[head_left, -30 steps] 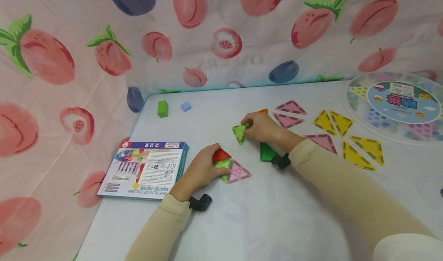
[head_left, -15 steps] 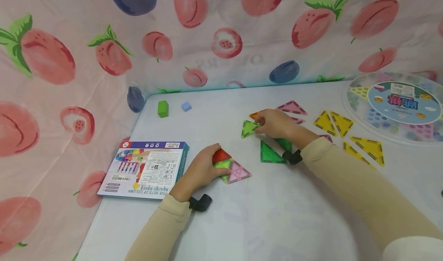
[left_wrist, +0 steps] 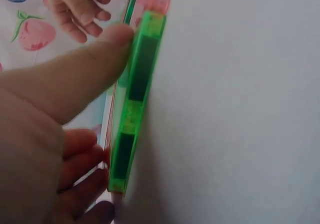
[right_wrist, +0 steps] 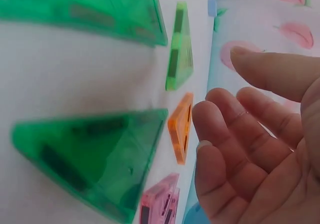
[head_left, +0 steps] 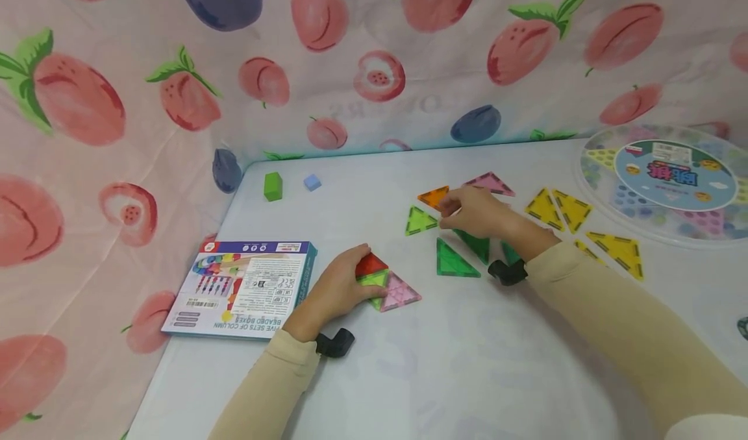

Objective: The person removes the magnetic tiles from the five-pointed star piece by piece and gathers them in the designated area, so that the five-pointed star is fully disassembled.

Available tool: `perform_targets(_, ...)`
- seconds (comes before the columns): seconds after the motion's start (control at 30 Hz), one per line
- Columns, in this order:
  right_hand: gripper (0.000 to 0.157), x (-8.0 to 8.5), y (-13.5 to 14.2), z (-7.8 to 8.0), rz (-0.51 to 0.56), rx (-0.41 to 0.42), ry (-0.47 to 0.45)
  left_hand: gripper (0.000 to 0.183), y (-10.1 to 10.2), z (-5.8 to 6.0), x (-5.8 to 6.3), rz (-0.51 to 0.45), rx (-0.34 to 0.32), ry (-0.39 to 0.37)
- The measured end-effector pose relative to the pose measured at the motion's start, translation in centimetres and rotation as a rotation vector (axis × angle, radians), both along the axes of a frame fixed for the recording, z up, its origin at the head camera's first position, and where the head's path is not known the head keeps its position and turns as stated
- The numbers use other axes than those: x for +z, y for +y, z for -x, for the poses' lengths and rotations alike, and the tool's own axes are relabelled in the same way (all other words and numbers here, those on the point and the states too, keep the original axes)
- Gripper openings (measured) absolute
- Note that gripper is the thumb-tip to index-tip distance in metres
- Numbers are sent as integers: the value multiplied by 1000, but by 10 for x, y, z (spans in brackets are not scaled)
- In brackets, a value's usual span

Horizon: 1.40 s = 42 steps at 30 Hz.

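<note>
My left hand [head_left: 339,287] grips a cluster of triangular magnetic tiles by its left side, thumb on the light green tile [head_left: 376,276]. A red tile [head_left: 372,263] and a pink tile [head_left: 400,292] adjoin it. The left wrist view shows the thumb at the edge of that green tile [left_wrist: 135,99], with fingertips on its far side. Holding nothing, my right hand [head_left: 476,213] hovers with loosely bent fingers beside an orange triangle [head_left: 432,198] and a loose light green triangle [head_left: 419,221]. Dark green triangles [head_left: 454,260] lie below it, partly covered by the wrist.
Several yellow triangles [head_left: 616,252] and a pink triangle [head_left: 491,183] lie to the right. A round clear game case [head_left: 742,206] sits at the back right. On the left are a flat box [head_left: 265,291], a green block [head_left: 273,187] and a small blue block [head_left: 312,182].
My right hand laid the light green triangle down beside the orange one, let go and drew back to the right. The left hand stays on its tile cluster.
</note>
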State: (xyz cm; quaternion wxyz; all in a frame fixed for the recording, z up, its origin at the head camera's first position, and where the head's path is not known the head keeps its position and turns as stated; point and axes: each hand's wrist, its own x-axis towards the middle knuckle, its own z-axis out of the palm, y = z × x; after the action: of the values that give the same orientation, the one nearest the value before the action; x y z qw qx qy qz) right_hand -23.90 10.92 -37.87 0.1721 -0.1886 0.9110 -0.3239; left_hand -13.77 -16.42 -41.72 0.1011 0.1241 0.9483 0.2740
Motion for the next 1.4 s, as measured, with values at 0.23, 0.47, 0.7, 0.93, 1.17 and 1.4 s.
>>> perform_targets(0.23, 39, -3, -10, -25, 23, 77, 6, 81, -6, -3, 6, 12, -69, -39)
perform_targets(0.47, 39, 0, -23, -47, 37, 151, 12, 79, -11, -14, 19, 70, -74, -103)
perform_targets(0.7, 40, -2, -25, -56, 15, 138, -26, 71, -24, -19, 35, 47, -33, -146)
perform_targets(0.93, 41, -4, -27, -63, 17, 132, -53, 65, -16, -2, 32, 80, -168, -90)
perform_targets(1.17, 41, -6, -31, -71, 18, 157, -86, 69, -12, 5, 21, 126, -228, -121)
perform_targets(1.4, 42, -5, -34, -75, 8, 176, -62, 73, -12, 2, 16, 180, -92, -20)
